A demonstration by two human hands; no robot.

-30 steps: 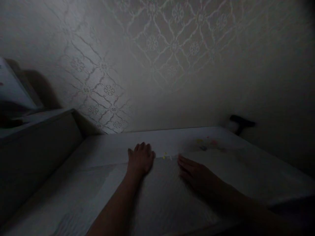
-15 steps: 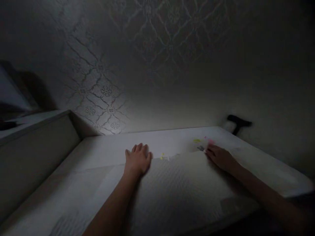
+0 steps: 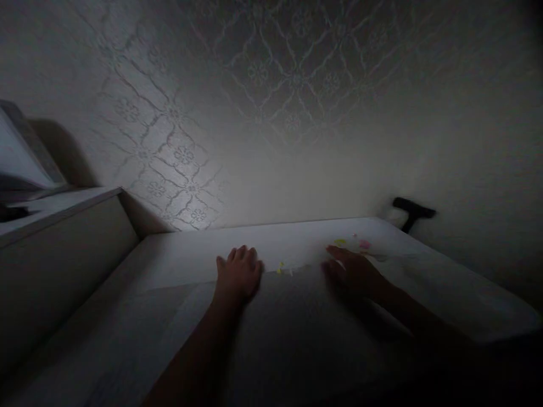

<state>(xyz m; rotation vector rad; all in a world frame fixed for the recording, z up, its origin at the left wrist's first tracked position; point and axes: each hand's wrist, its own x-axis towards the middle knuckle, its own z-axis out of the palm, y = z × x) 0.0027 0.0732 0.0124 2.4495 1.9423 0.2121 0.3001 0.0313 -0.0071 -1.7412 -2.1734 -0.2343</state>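
My left hand (image 3: 238, 273) lies palm down with its fingers apart on the white surface (image 3: 182, 254), at the edge of a greyish sheet (image 3: 169, 305). Small yellow bits (image 3: 280, 268) and a thin white piece (image 3: 291, 272) lie just to its right. Over the right part of the surface is my right hand (image 3: 350, 271), its fingers apart, with nothing visible in them. Beyond its fingers lies a yellow-green piece (image 3: 340, 242), and a pink piece (image 3: 365, 244) is past its knuckles. A tiny pink bit (image 3: 354, 234) sits farther back.
A patterned wall (image 3: 271, 141) rises behind the surface. At the left stands a raised box-like ledge (image 3: 72, 226) with a pale object (image 3: 25, 152) on it. A black T-shaped handle (image 3: 413, 210) is at the back right. The light is dim.
My right hand has moved left from beside the pink piece, and its fingers have spread. The dark grey piece seen near it earlier is no longer visible. My left hand has stayed in place.
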